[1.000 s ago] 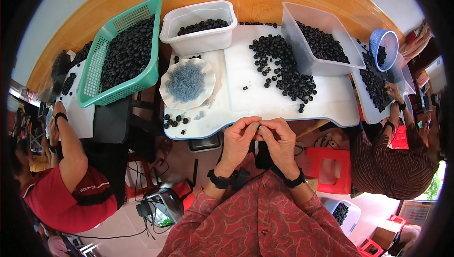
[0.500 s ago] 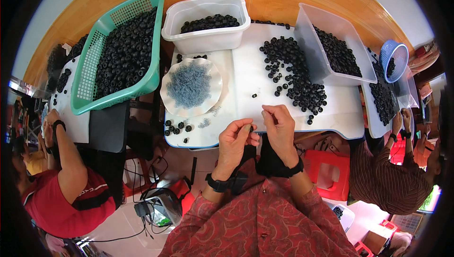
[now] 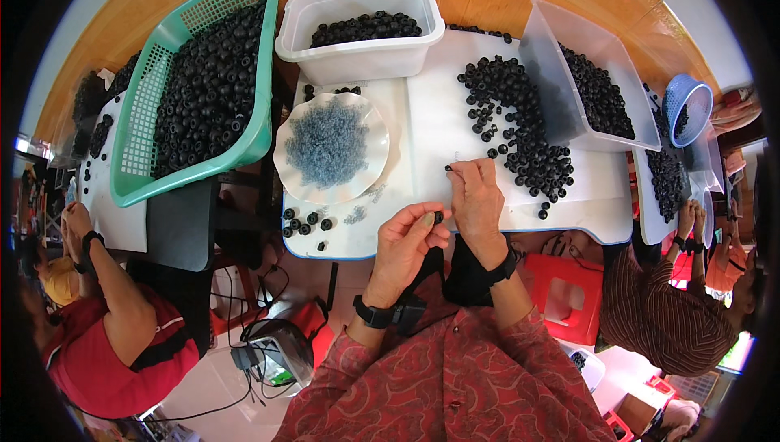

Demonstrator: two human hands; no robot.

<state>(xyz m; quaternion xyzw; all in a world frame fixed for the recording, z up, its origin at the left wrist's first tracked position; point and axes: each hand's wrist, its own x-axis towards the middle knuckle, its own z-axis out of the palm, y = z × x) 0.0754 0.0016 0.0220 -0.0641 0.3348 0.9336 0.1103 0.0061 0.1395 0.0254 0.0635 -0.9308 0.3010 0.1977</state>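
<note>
My left hand (image 3: 406,243) is held just past the table's near edge, its thumb and forefinger pinching a small round black part (image 3: 439,217). Over the white paper, my right hand (image 3: 478,205) reaches forward with thumb and forefinger closed at a tiny black piece (image 3: 448,168). Right of that hand lies a loose pile of round black parts (image 3: 520,117), hollow like small caps. On the left, a white scalloped plate (image 3: 376,145) carries a heap of tiny translucent bluish pieces (image 3: 327,143). Several black parts (image 3: 305,229) rest below the plate.
Black parts fill a green basket (image 3: 262,129), a white tub (image 3: 361,64) and a clear plastic bin (image 3: 561,109). A blue basket (image 3: 686,101) stands far right. People sit on both sides, a red sleeve (image 3: 122,353) to my left. A red stool (image 3: 561,296) is below the table.
My right hand has moved forward from near my left hand to the tiny black piece on the paper. My left hand keeps its pinch, and the round part now shows. The view has shifted slightly.
</note>
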